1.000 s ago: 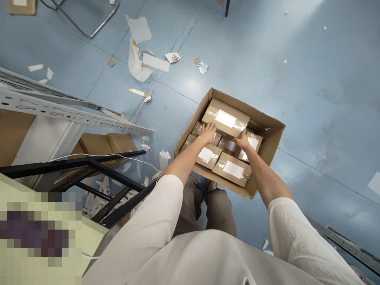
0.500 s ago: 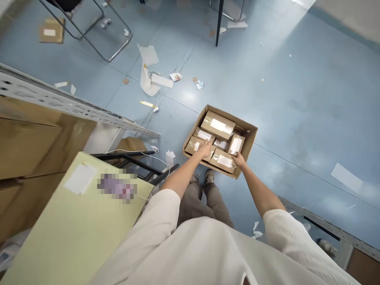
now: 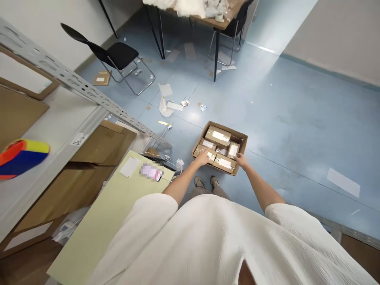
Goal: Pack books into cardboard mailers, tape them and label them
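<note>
An open cardboard box (image 3: pixel 244 143) is in front of my body, just beyond my shoes. Several small taped cartons (image 3: pixel 225 162) with white labels lie inside it. My left hand (image 3: pixel 203 157) is closed over the near left edge, its fingers reaching inside by the cartons. At the near right corner, my right hand (image 3: pixel 241 160) grips the box wall, thumb side inward next to a small upright-labelled carton (image 3: pixel 233 150). The fingertips of both hands are partly hidden. Whether the box's base touches the floor I cannot tell.
To my left stands a pale green table (image 3: pixel 101 221) with a blurred phone (image 3: pixel 151 172) and a paper sheet (image 3: pixel 130 166). Behind it, a metal shelf rack (image 3: pixel 89 93) holds large cartons. A black chair (image 3: pixel 121 55) and littered table (image 3: pixel 221 24) are ahead. Paper scraps (image 3: pixel 166 107) dot the blue floor.
The view has tilted up, bringing the chair, far table and shelf into sight. The box looks smaller and farther from me. Both hands keep their places on its near side.
</note>
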A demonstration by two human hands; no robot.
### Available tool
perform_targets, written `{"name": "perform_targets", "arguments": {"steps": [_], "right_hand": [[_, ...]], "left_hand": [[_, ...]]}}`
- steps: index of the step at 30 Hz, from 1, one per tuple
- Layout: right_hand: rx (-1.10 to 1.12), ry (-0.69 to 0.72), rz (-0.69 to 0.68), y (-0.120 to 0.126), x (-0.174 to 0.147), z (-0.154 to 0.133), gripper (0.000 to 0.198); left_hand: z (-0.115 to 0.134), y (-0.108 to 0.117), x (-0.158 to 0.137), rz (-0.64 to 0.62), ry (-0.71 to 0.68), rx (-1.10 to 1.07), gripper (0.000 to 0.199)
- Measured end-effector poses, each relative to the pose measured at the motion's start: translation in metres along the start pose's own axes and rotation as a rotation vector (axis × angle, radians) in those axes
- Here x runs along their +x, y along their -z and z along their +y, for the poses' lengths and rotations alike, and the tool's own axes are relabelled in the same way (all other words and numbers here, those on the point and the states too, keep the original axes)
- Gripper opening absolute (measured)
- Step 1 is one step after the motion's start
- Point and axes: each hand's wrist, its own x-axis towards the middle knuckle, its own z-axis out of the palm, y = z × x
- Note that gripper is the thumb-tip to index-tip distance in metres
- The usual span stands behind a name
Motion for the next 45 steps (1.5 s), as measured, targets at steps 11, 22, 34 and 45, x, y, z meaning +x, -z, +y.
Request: {"name": "perform_targets", "arguments": {"steps": [11,22,34,45], "right_hand": [[-0.133,0.169,-0.240,0.010,-0.006,-0.035,0.046],[-0.332,0.554,-0.608,-0.074,-0.014,-0.114,0.041],[-0.512,0.940,-0.945,-0.240,-0.177,-0.200,0.032],[-0.701,1.128,-1.267,-0.356,-0.389,-0.142,0.032]], "left_hand": [[0.023,0.001,-0.091,0.292,0.113,-0.104,0.070],[0.005,-0.050,-0.210,0.652,0.407,-0.303,0.066],[-0.025,-0.144,-0.417,1.132,0.711,-0.471,0.065],[-0.036,-0.286,-0.593,1.377,0.934,-0.638,0.063]]}}
